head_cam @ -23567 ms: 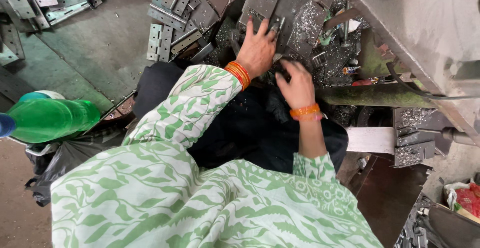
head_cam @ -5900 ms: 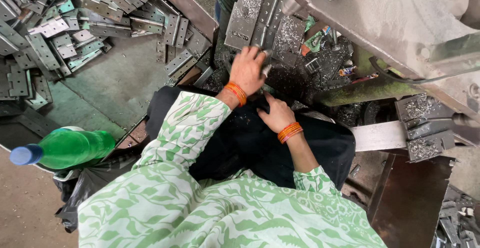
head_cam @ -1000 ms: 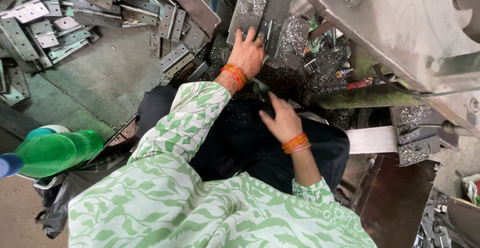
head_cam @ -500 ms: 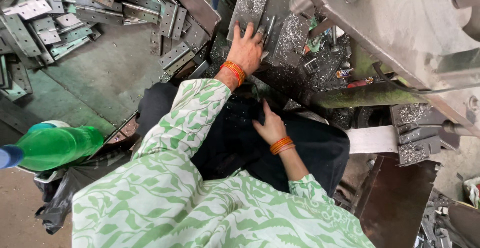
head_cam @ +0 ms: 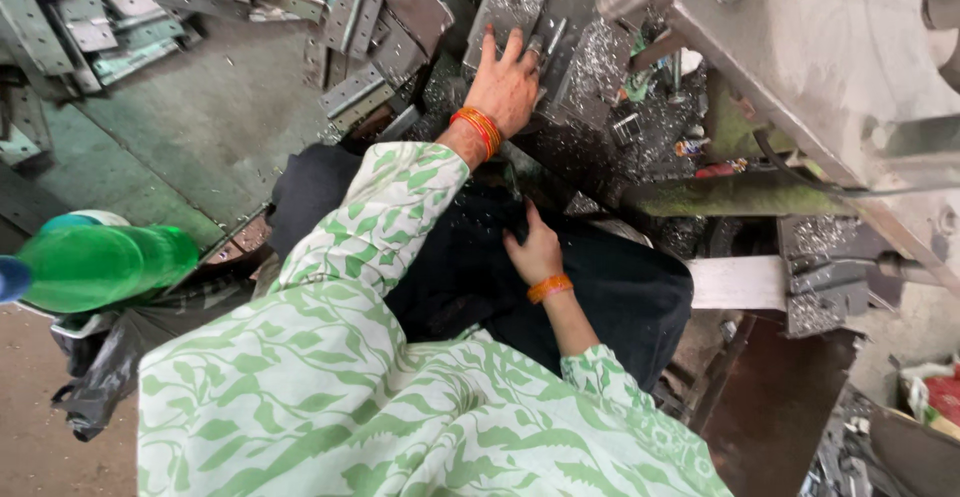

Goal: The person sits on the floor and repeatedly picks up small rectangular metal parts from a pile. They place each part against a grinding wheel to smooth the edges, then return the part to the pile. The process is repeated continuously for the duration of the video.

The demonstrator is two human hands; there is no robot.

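Left hand (head_cam: pixel 510 82) flat, fingers (head_cam: pixel 487 45) spread, pressing metal plate (head_cam: pixel 520 2) on machine bed (head_cam: pixel 600 127); plate under fingertips. Right hand (head_cam: pixel 535 252) curled on black cloth (head_cam: pixel 620 297), grip unclear. Step looks like positioning plate; next needs alignment, fingers off.

A worn green workshop floor (head_cam: pixel 190 127) littered with metal shavings. Stacks of flat metal brackets (head_cam: pixel 90 17) lie at the upper left. A large grey machine (head_cam: pixel 800 47) fills the upper right, in daylight.
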